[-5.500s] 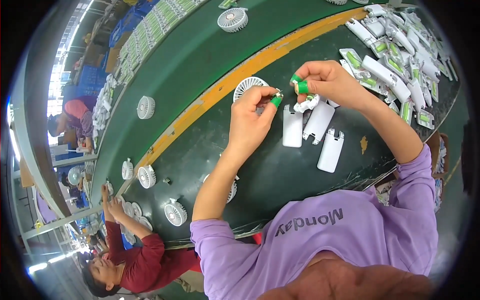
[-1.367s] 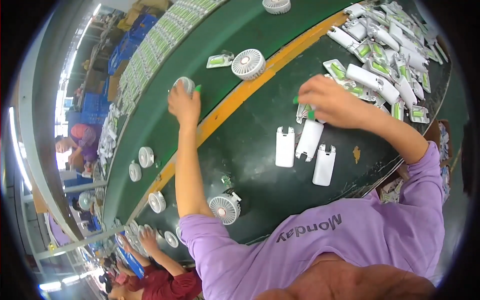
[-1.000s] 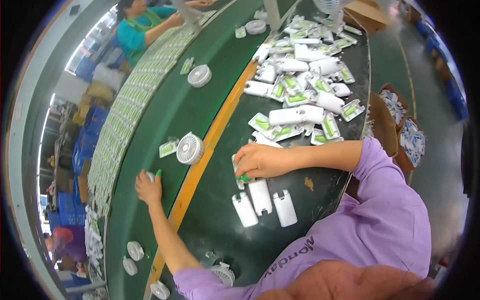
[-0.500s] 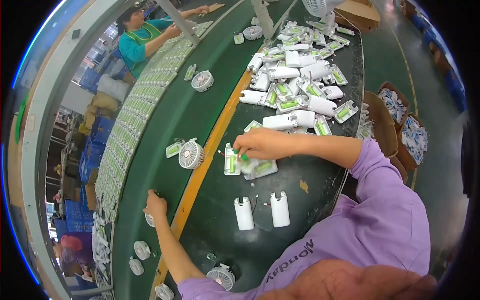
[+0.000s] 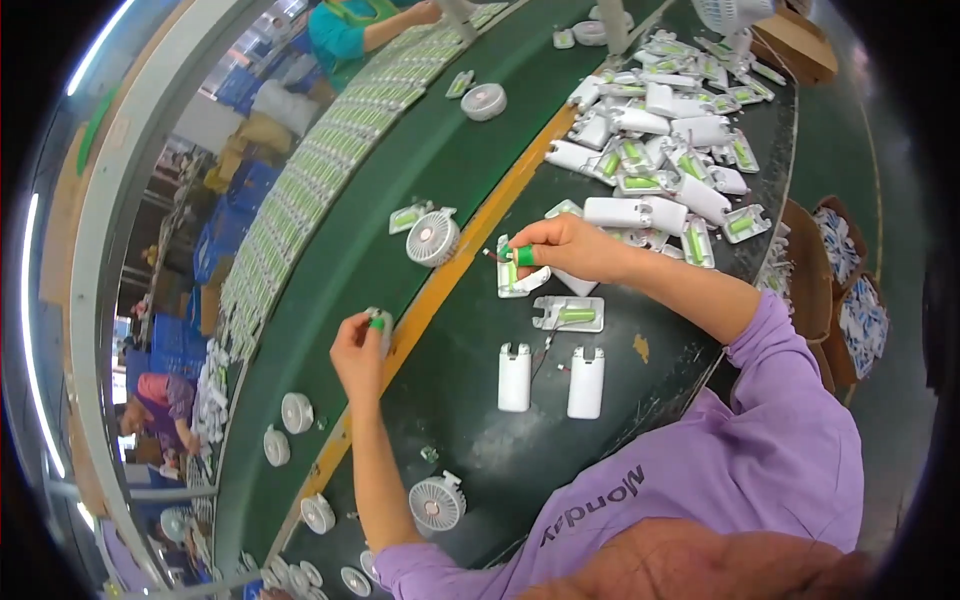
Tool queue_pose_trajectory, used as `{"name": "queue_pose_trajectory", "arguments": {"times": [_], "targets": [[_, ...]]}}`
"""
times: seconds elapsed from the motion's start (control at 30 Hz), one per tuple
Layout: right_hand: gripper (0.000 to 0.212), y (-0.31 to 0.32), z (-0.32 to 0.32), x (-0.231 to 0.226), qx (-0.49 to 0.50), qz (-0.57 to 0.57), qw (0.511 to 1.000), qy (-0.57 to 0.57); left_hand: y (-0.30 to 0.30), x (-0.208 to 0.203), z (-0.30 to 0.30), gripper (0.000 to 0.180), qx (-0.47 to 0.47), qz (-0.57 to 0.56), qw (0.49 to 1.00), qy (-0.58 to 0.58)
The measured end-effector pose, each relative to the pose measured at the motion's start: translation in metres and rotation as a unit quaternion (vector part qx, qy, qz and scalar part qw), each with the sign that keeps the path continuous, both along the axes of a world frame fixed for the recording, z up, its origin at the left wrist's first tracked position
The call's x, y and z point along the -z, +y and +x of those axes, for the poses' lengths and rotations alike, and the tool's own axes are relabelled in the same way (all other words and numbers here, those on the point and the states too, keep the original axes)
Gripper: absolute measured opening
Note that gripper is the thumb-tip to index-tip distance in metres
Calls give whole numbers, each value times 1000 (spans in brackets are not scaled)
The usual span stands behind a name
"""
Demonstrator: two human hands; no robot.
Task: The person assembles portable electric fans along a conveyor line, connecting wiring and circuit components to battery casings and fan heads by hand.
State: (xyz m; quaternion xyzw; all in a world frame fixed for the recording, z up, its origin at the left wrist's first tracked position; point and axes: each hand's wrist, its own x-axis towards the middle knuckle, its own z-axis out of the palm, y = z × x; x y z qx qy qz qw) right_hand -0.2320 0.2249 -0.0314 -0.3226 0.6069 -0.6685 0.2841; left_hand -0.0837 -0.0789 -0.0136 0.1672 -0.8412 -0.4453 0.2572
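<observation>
My left hand [image 5: 358, 352], with a green finger cot, pinches a small white fan head [image 5: 386, 338] over the belt's orange edge; the hand partly hides it. My right hand [image 5: 565, 250], also in green finger cots, is closed on a thin dark wire [image 5: 497, 256] ending in a small white plug. Just under those fingers lies an open white handle shell [image 5: 520, 285] with a green battery. Nearer me is another open shell [image 5: 570, 314], battery facing up. Two closed white handles [image 5: 514, 378] [image 5: 586, 384] stand side by side below it.
A heap of white handle shells [image 5: 690, 130] fills the far right of the dark table. Fan heads [image 5: 433, 238] sit along the green belt [image 5: 330, 290]; one fan [image 5: 437, 502] lies near my left forearm. Cartons [image 5: 805, 260] stand at right. A co-worker [image 5: 350, 40] works across the belt.
The view has shifted. My left hand has brought the fan head up from the belt toward the orange edge. My right hand has left the lower open shell lying and now pinches a wire.
</observation>
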Motion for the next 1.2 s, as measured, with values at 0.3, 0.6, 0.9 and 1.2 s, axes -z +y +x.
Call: {"name": "queue_pose_trajectory", "arguments": {"times": [0.3, 0.6, 0.9, 1.2], "targets": [[19, -19, 22, -20, -16, 77, 990, 119, 86, -10, -9, 14, 125, 53, 990, 47], [15, -15, 37, -17, -17, 31, 987, 159, 121, -15, 7, 11, 178, 102, 979, -14], [14, -11, 34, -21, -61, 46, 990, 121, 121, -16, 18, 14, 251, 153, 955, -20], [13, -15, 39, -29, -55, 71, 961, 261, 121, -14, 23, 10, 244, 31, 969, 7]]}}
